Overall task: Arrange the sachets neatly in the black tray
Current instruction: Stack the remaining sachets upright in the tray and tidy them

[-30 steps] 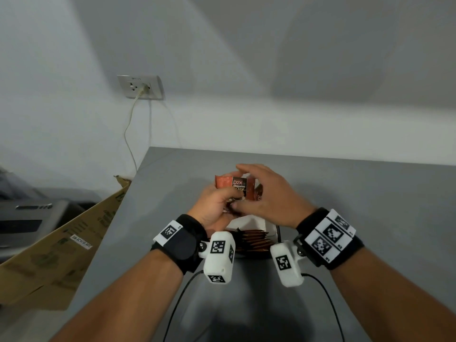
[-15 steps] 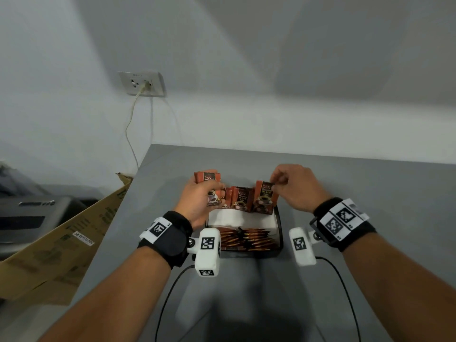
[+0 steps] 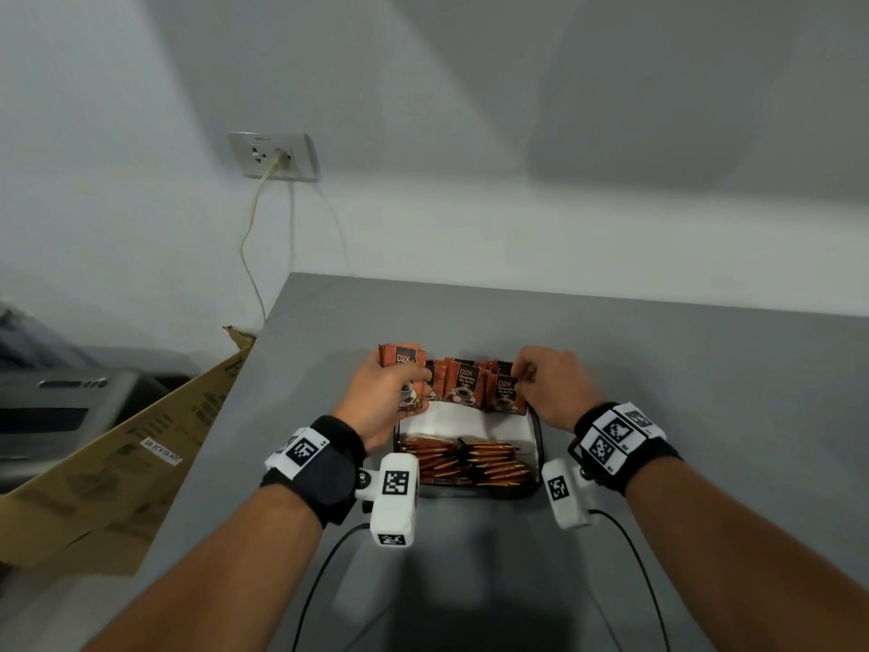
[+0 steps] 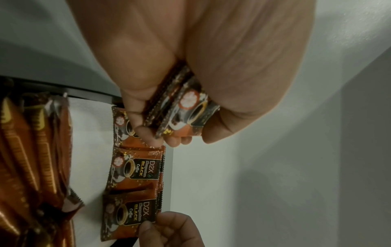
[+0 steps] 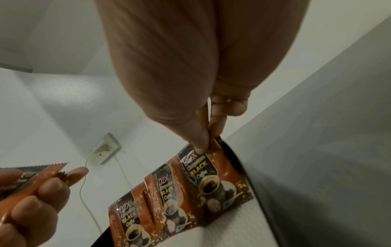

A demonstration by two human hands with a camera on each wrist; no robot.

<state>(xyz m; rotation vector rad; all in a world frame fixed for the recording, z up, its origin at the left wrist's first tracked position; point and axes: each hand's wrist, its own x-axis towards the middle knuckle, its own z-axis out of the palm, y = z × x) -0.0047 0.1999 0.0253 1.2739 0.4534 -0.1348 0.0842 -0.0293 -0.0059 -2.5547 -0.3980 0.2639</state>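
Grey table [image 3: 658, 369] set against a pale wall [image 3: 470, 134] | white socket [image 3: 272, 156] mounted on the wall, a cord [image 3: 249, 256] plugged in and hanging down | cardboard box [image 3: 117, 444] leaned beside the table's left edge | grey device [image 3: 56, 402] seen behind it

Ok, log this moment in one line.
left hand: holds sachets | right hand: pinches rightmost sachet in tray | row: upright, unfinished

Tray [image 3: 537, 456] on table [image 3: 705, 416], upright sachets [image 3: 465, 385] at its back, stick packets [image 3: 470, 463] in front, napkin [image 3: 451, 421] between
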